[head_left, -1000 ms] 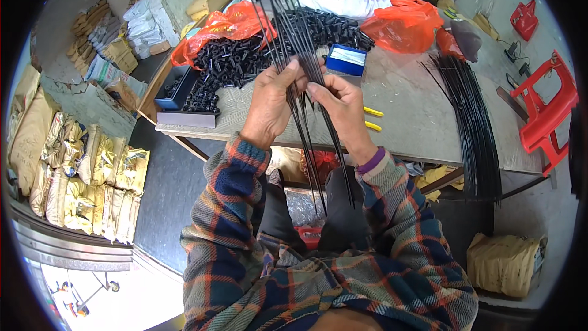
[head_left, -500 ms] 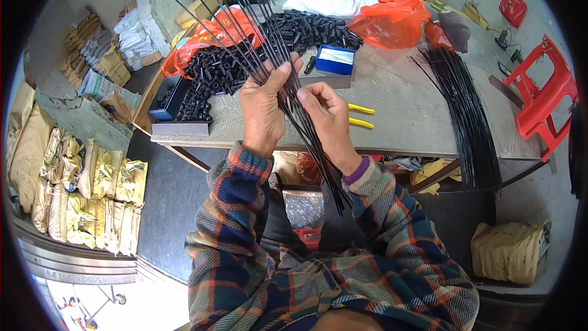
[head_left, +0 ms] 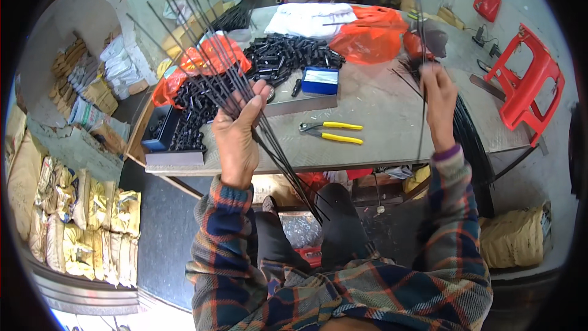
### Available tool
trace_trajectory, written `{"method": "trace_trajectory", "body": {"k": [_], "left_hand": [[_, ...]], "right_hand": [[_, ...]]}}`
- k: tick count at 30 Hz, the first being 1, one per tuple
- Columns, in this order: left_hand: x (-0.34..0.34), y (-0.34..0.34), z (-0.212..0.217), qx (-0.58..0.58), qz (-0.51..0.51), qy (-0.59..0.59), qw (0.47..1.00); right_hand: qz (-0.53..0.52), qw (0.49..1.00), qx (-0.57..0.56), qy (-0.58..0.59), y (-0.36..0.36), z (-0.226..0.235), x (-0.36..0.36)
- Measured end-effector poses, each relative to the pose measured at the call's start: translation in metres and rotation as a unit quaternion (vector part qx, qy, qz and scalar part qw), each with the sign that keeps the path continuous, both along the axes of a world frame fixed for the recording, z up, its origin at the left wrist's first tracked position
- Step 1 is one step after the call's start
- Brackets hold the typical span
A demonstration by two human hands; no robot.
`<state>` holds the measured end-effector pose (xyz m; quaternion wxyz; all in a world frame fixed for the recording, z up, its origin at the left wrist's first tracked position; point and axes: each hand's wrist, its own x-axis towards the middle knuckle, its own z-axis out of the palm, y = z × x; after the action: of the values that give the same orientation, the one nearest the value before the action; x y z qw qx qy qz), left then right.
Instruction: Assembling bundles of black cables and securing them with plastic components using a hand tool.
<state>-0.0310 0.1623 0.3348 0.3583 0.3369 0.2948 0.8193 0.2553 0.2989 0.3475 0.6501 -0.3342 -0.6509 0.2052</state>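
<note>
Head view: pinching a slim black bundle [head_left: 286,168] in the left hand [head_left: 239,141], out in front of the tabletop [head_left: 392,98], with thumb laid across the front and fingers curled behind. Splayed wide above the grip, drawn close below it, reaching down over the thighs at the lower end. Probably light for such length, springy rather than rigid, smooth enough to slip lengthwise under a slack thumb; hard to break, yet likely to whip at the tips and cross over. Best held just below the splay, where gathered tightest, with even thumb pressure.

Clamped too, in the right hand [head_left: 438,98], on thin black rods [head_left: 422,122] standing nearly upright; too blurred to tell whether one or several. Likely to sway if lifted by one end; better taken near mid-length.

Bent at both elbows. Turned palm inward on the left; raised higher on the right, near the dark pile [head_left: 474,141] at the tabletop's right side. Well apart, with yellow-handled pliers [head_left: 342,125] lying between, untouched.
</note>
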Motion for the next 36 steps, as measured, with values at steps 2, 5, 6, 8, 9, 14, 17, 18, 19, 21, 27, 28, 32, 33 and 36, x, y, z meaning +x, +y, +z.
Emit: {"method": "trace_trajectory", "body": {"k": [2, 5, 6, 8, 9, 14, 17, 18, 19, 21, 27, 28, 32, 33, 36], "left_hand": [[-0.003, 0.002, 0.002, -0.002, 0.008, 0.006, 1.0], [-0.002, 0.005, 0.003, 0.005, -0.006, 0.004, 1.0], [-0.002, 0.005, 0.003, 0.004, -0.012, 0.003, 1.0], [0.001, 0.006, 0.001, 0.019, -0.011, 0.006, 1.0], [0.004, 0.007, 0.001, 0.018, -0.013, 0.007, 1.0], [0.026, 0.006, -0.008, -0.001, -0.022, 0.003, 1.0], [0.044, 0.002, -0.006, 0.008, -0.026, -0.007, 1.0], [0.045, -0.002, -0.005, 0.005, -0.028, -0.001, 1.0], [0.046, -0.007, -0.003, 0.002, -0.03, 0.007, 1.0], [0.04, -0.017, 0.002, -0.022, 0.003, 0.018, 1.0], [-0.029, -0.084, 0.009, -0.188, 0.268, 0.577, 0.748], [-0.024, -0.081, 0.006, -0.156, 0.273, 0.529, 0.788], [-0.026, -0.072, -0.006, -0.107, 0.147, 0.389, 0.903], [-0.028, -0.069, -0.011, -0.057, 0.066, 0.314, 0.946], [-0.021, -0.055, -0.028, -0.079, 0.044, 0.291, 0.952]], "right_hand": [[-0.033, 0.997, -0.005, -0.071, 0.017, -0.059, 0.051], [-0.148, 0.948, -0.023, -0.282, 0.017, -0.133, 0.114], [-0.167, 0.912, -0.078, -0.366, 0.013, -0.138, 0.123], [-0.186, 0.865, -0.137, -0.446, 0.009, -0.148, 0.139], [-0.237, 0.812, -0.111, -0.522, 0.004, -0.138, 0.133], [0.019, 0.879, 0.004, -0.477, -0.034, -0.063, 0.022], [0.492, 0.828, -0.231, -0.14, -0.072, -0.059, -0.072], [0.514, 0.813, -0.225, -0.156, -0.086, -0.052, -0.096], [0.536, 0.798, -0.216, -0.17, -0.099, -0.041, -0.111], [0.557, 0.778, -0.272, -0.106, -0.11, -0.039, -0.127], [0.588, 0.737, -0.326, -0.071, -0.114, -0.024, -0.135], [0.605, 0.703, -0.357, -0.108, -0.118, -0.022, -0.136], [0.72, 0.587, -0.354, -0.105, -0.138, -0.032, -0.148], [0.724, 0.581, -0.36, -0.09, -0.139, -0.036, -0.146], [0.708, 0.587, -0.389, -0.056, -0.128, -0.031, -0.138]]}}
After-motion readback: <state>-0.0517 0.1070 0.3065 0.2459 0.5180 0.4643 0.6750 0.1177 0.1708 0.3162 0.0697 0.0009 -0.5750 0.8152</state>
